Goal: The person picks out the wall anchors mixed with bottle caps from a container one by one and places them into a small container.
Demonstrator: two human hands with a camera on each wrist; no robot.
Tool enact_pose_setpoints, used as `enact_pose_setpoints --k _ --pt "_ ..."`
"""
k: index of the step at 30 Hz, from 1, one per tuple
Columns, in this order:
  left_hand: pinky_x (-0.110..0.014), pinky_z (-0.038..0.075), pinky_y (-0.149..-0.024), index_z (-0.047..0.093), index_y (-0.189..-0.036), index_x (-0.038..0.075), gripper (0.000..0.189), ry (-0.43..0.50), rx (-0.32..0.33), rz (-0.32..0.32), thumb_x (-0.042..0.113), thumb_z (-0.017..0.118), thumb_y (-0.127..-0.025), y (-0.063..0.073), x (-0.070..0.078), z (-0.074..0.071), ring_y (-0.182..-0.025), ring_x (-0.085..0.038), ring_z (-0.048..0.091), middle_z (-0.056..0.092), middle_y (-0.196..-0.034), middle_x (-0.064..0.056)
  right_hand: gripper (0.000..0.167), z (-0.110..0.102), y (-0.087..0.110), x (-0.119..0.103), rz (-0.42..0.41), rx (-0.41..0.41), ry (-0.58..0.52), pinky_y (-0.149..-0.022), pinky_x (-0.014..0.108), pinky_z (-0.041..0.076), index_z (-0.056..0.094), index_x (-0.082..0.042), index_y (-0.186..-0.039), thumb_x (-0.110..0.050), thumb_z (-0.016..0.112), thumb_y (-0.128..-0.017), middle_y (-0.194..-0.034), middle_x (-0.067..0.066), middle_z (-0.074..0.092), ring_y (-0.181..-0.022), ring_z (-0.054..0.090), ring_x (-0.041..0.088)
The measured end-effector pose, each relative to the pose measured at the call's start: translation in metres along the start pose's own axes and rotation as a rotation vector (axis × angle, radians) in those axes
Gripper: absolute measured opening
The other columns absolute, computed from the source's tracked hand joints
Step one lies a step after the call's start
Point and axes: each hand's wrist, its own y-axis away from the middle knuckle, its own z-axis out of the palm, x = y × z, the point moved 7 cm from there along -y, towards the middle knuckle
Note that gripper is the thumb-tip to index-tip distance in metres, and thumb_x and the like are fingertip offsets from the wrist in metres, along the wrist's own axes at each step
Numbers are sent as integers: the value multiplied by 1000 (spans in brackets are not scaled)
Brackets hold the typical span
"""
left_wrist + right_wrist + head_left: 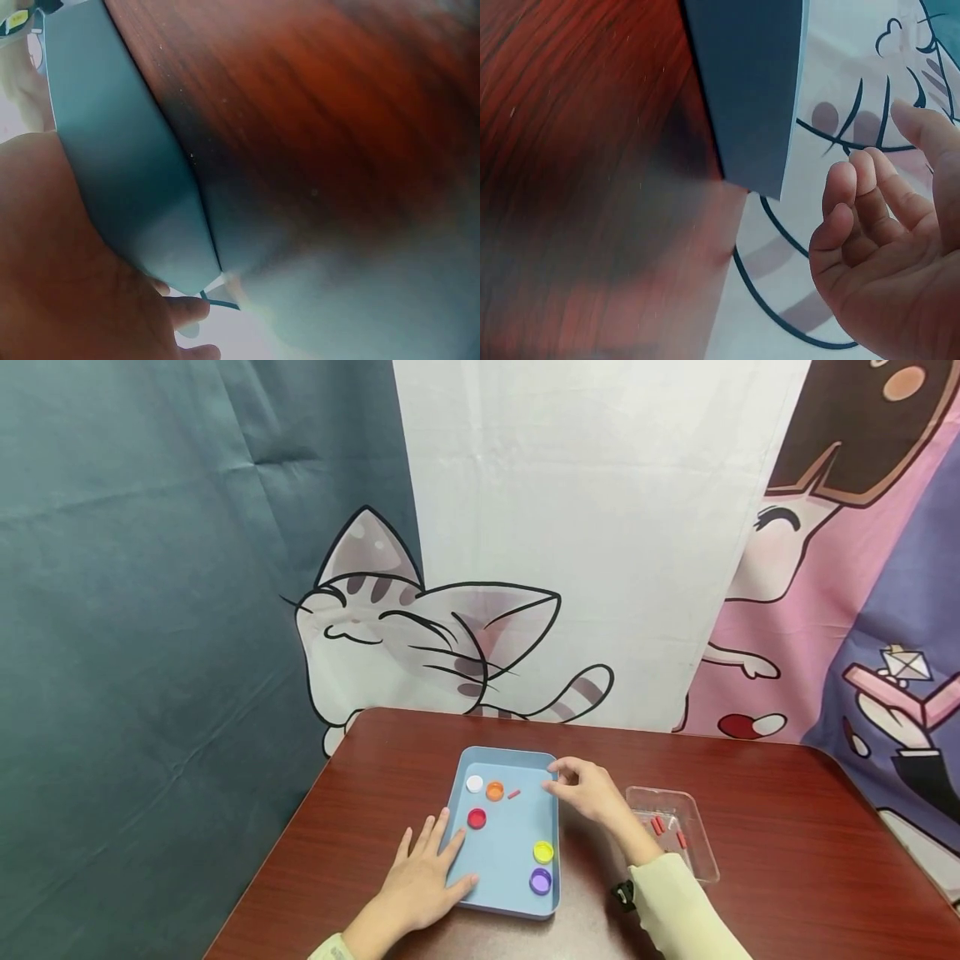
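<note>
A blue tray [510,906] stands on the table with several round caps in it: a white cap [474,784], an orange cap [495,791], a red cap [476,818], a yellow cap [543,852] and a purple cap [540,882]. A small red stick [513,794] lies beside the orange one. My left hand [423,881] rests with spread, straight fingers at the tray's left edge. Above the tray's right rim is my right hand [588,789]. Its fingers are loosely bent and apart from the thumb [922,131], with nothing visible between them.
To the right of the tray, a clear plastic box [705,839] holds several short red sticks [657,825], partly behind my right forearm. The reddish-brown table [787,827] backs onto a cartoon-printed curtain [600,527].
</note>
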Motion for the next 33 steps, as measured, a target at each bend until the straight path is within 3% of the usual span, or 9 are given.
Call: enact_pose_setpoints --k 9,19,33 --pt "-68 14 -117 48 -152 15 75 -3 -4 -5 65 49 -97 -1 0 0 -152 -42 22 21 -167 -16 30 23 -7 -4 24 -29 11 -63 26 46 73 -9 -110 -24 81 -86 -77 -3 60 -74 54 13" --pt "-69 12 -117 48 -152 13 74 9 -28 -9 63 51 -97 -2 2 -3 -152 -43 20 21 -167 -17 30 41 -14 -9 -7 -24 70 -58 26 45 73 -8 -107 -25 83 -85 -74 -3 58 -67 51 13" --pt "-69 12 -117 47 -153 13 75 3 -31 -7 64 50 -97 -1 3 -4 -152 -43 21 20 -167 -17 28 56 -19 -8 -12 -47 154 -56 27 44 72 -9 -107 -26 81 -87 -73 -3 58 -62 50 13"
